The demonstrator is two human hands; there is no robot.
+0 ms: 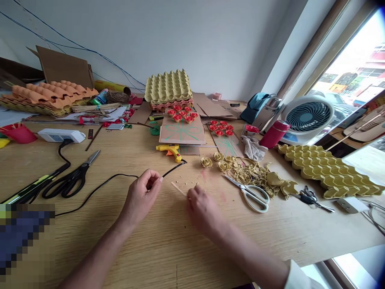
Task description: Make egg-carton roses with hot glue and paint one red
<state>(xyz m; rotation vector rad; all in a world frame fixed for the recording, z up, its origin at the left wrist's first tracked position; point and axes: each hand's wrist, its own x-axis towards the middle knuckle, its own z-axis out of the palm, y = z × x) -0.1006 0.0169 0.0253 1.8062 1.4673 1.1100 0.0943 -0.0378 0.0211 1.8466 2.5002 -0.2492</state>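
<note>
My left hand (143, 190) is closed in a pinch over the table. The black cable (173, 170) of the yellow glue gun (170, 151) passes at its fingertips; whether they grip it or something smaller is hidden. My right hand (202, 206), slightly blurred, is closed around one end of a thin pale stick (178, 188), which points up and left. Small pale crumbs lie scattered near it. To its right are white-handled scissors (251, 194), a heap of olive scraps (255, 174) and several olive paper-pulp roses (206, 162).
Red flowers (182, 114) lie on cardboard with green drawn stems (182, 133). Egg trays (168, 87) are stacked behind; another tray (327, 168) is at right, by keys (309, 198). Black scissors (72, 176) and a power strip (61, 135) lie left. A fan (308, 118) stands by the window.
</note>
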